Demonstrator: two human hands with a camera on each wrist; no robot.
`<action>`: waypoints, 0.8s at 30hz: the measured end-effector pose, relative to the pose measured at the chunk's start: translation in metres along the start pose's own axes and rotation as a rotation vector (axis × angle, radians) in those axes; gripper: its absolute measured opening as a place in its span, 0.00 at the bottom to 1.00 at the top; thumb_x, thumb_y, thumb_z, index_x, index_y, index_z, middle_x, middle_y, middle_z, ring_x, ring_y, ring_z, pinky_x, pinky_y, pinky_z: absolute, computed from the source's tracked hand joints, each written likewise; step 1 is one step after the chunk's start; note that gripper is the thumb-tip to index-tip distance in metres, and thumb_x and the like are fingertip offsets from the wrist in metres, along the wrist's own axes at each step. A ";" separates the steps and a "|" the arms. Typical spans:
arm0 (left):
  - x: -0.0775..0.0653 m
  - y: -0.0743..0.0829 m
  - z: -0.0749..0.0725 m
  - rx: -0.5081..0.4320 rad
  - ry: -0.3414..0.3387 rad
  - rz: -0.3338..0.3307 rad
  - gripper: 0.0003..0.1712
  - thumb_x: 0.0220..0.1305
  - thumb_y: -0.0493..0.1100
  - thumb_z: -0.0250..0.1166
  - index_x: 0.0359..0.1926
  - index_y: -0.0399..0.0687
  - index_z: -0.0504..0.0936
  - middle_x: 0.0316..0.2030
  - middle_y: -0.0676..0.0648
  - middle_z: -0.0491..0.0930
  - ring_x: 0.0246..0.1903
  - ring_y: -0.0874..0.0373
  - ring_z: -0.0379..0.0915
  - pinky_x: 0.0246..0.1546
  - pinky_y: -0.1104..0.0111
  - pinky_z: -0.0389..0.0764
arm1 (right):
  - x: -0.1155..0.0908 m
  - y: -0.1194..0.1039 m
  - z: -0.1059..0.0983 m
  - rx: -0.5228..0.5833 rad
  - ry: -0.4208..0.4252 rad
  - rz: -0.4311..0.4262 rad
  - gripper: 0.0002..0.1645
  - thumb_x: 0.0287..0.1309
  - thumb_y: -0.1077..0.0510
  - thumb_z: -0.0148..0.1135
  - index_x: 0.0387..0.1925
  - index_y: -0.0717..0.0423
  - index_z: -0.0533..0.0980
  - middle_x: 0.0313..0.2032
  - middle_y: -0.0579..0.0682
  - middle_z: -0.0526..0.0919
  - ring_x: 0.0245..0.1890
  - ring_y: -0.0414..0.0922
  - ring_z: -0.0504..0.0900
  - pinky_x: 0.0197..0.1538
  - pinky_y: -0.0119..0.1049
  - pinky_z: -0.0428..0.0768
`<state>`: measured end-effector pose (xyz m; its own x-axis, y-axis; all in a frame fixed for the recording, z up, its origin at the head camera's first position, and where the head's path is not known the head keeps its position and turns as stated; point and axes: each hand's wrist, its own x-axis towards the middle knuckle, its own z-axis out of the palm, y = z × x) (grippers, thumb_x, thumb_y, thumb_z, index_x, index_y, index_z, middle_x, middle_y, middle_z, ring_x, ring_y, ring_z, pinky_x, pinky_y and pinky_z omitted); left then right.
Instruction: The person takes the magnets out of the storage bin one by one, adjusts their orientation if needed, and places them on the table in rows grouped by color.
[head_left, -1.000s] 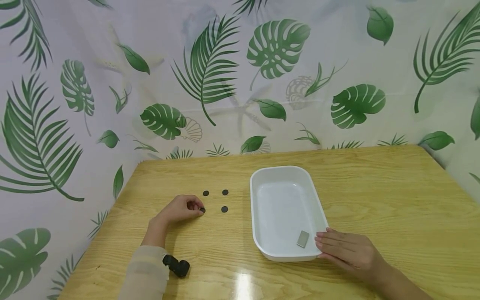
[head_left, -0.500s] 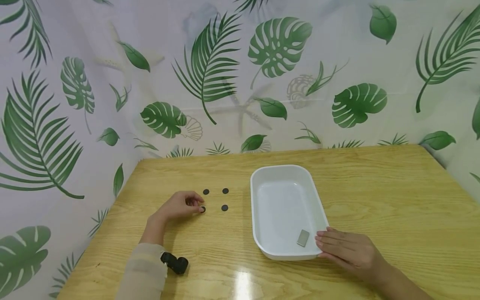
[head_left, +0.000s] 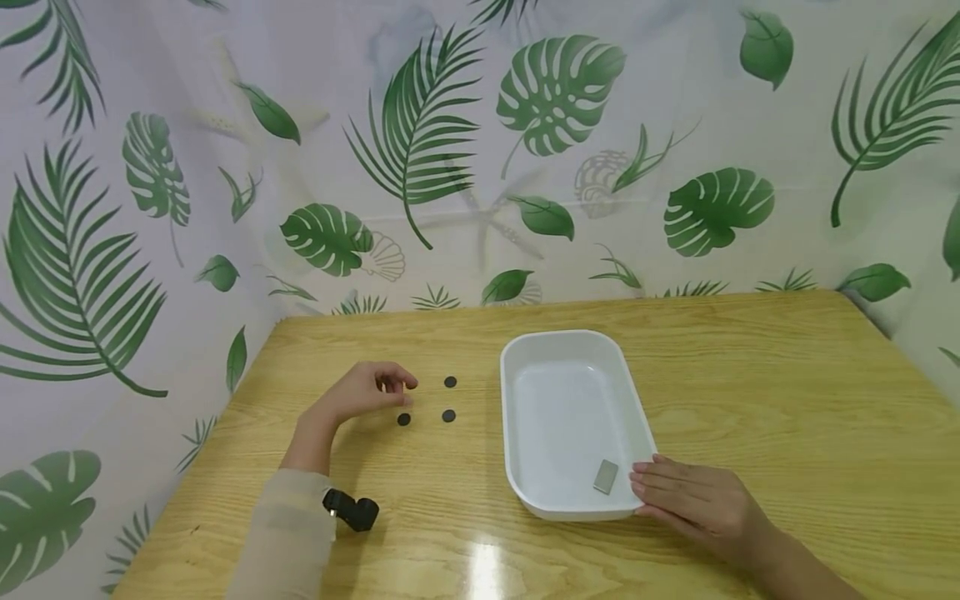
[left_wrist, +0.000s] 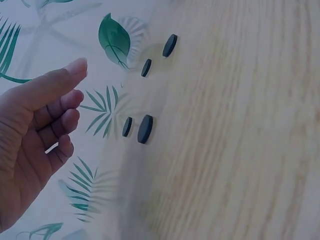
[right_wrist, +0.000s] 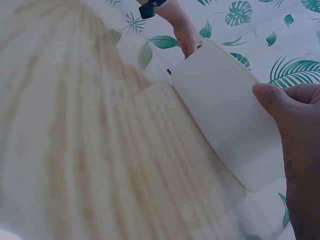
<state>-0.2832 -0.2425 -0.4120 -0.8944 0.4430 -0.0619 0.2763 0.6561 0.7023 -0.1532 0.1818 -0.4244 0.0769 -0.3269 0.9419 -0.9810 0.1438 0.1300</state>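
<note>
My left hand point(head_left: 372, 390) hovers over the left part of the table, fingers loosely bent and holding nothing. Near its fingertips lie small black round discs: one just below the thumb point(head_left: 403, 419), one at the far right point(head_left: 450, 382) and one nearer point(head_left: 448, 416). The hand hides another disc in the head view; the left wrist view shows several discs point(left_wrist: 145, 129) lying apart from the hand point(left_wrist: 45, 117). My right hand point(head_left: 708, 508) grips the near right corner of a white rectangular tray point(head_left: 506, 417), fingers over the rim and thumb point(right_wrist: 270, 97) outside.
Inside the tray, near its front right corner, lies a small grey rectangular block point(head_left: 606, 477). A black device point(head_left: 352, 510) is strapped to the left wrist. Leaf-patterned cloth point(head_left: 450, 167) stands behind and beside the wooden table point(head_left: 420, 517).
My left hand has let go of the near left disc and moved a little away from me, now covering the far left disc. The right hand and tray stay put.
</note>
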 end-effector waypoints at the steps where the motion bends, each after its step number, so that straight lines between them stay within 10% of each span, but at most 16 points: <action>1: 0.001 0.002 -0.001 0.000 0.000 0.006 0.17 0.56 0.40 0.69 0.46 0.39 0.82 0.29 0.50 0.77 0.29 0.56 0.69 0.30 0.67 0.71 | 0.000 0.000 0.000 0.000 0.001 -0.001 0.12 0.56 0.61 0.65 0.28 0.69 0.84 0.26 0.61 0.85 0.41 0.47 0.86 0.48 0.34 0.79; 24: 0.043 0.072 -0.012 -0.043 -0.096 0.156 0.11 0.57 0.44 0.69 0.42 0.48 0.84 0.31 0.49 0.78 0.31 0.53 0.72 0.31 0.66 0.74 | 0.001 0.000 0.002 -0.018 0.009 -0.008 0.12 0.56 0.60 0.65 0.27 0.68 0.84 0.25 0.60 0.85 0.39 0.46 0.86 0.48 0.34 0.79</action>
<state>-0.3061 -0.1836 -0.3554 -0.8038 0.5946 -0.0156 0.3916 0.5488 0.7385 -0.1536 0.1798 -0.4239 0.0870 -0.3195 0.9436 -0.9769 0.1583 0.1436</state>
